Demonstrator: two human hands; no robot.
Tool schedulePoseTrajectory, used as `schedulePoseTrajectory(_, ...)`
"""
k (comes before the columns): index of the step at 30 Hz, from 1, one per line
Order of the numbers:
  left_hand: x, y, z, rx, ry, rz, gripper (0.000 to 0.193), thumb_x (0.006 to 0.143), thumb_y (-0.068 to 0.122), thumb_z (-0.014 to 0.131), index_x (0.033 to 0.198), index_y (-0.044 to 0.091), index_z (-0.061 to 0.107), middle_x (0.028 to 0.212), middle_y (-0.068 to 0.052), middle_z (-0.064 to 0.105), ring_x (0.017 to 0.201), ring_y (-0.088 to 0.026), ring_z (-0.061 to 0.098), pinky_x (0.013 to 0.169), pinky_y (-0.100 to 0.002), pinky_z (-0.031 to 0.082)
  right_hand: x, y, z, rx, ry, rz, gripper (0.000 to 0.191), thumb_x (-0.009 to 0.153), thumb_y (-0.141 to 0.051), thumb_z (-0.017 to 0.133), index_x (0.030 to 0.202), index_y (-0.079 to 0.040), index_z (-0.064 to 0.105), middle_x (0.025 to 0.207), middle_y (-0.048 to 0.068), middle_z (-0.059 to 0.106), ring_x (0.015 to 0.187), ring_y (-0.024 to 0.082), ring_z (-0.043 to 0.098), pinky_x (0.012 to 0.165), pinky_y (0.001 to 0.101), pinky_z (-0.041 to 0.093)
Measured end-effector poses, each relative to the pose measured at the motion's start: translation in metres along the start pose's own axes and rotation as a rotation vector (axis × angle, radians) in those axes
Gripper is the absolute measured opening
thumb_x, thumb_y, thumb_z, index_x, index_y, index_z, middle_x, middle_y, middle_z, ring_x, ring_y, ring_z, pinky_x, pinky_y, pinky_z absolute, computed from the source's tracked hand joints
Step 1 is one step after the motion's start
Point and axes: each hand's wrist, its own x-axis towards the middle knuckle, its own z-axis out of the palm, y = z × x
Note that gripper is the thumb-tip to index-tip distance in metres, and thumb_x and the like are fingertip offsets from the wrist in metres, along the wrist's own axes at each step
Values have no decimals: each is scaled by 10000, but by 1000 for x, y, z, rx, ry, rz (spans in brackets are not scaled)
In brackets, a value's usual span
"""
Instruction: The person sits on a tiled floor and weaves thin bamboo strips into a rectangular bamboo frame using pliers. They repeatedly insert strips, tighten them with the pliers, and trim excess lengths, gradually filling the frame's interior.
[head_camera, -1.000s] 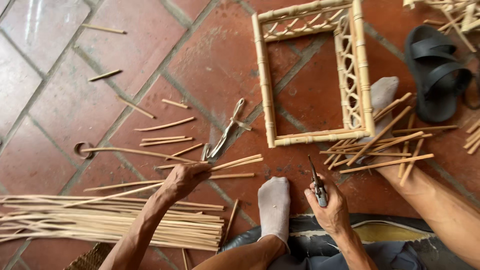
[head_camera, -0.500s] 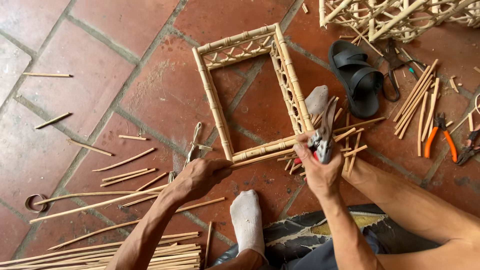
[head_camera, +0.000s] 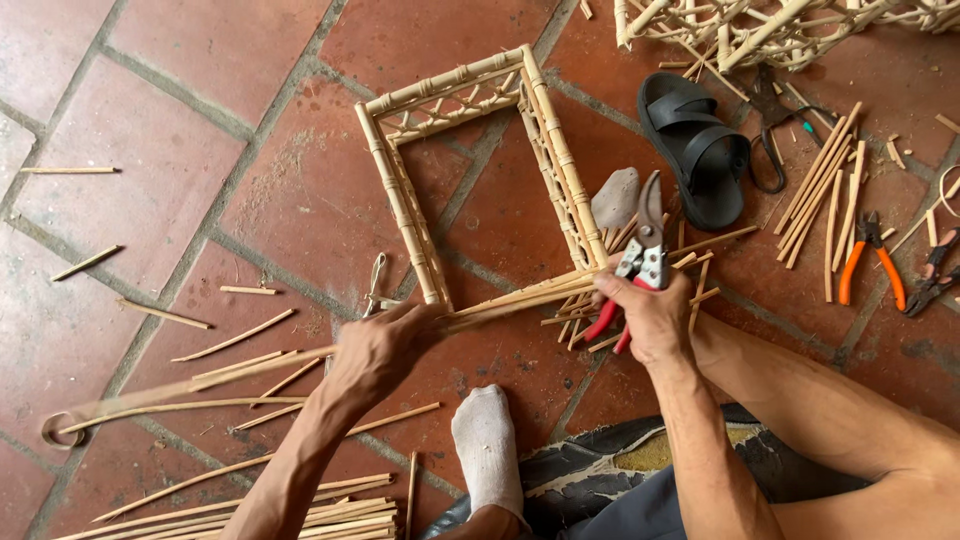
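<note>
In the head view, a bundle of long pale bamboo strips (head_camera: 500, 300) is gripped by the left hand (head_camera: 378, 350), its fingers closed around the strips just below the near left corner of a rectangular pale bamboo lattice frame (head_camera: 400, 200) lying on the red tiled floor (head_camera: 250, 120). The strips run from the hand along the frame's near edge towards the right hand (head_camera: 652, 310). Red-handled metal pruning shears (head_camera: 640, 260) are clasped in the right hand's closed fingers, blades pointing up and away, just beside the frame's near right corner. A white-socked foot (head_camera: 487, 445) is seen between the two forearms. A black sandal (head_camera: 695, 150) lies beyond the shears, orange-handled pliers (head_camera: 868, 260) farther right.
</note>
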Motion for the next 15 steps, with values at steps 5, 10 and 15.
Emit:
schedulePoseTrajectory(5, -8, -14, 7, 138, 370, 197, 244, 943, 269, 697, 1179, 225, 744, 889, 31, 731, 608, -118, 640, 457, -292, 502, 20, -7, -8, -358, 55, 10, 226, 854, -67, 816, 1021, 15, 688, 855, 104, 717, 701, 215, 697, 639, 369, 629)
schedulePoseTrajectory(10, -5, -19, 18, 36, 345, 152, 239, 931, 267, 708, 1156, 205, 757, 944, 16, 748, 654, -142, 690, 496, -317, 538, 35, -13, -5, -670, 9, -100, 340, 794, -128, 868, 1032, -9, 656, 858, 78, 666, 720, 192, 672, 664, 367, 609)
schedulePoseTrajectory(15, -6, -22, 17, -3, 300, 134, 250, 923, 255, 706, 1161, 192, 751, 1009, 17, 767, 686, -148, 720, 524, -308, 577, 38, -19, -4, -591, -42, 171, 260, 814, -143, 857, 964, -44, 670, 751, 52, 533, 625, 202, 556, 580, 365, 512)
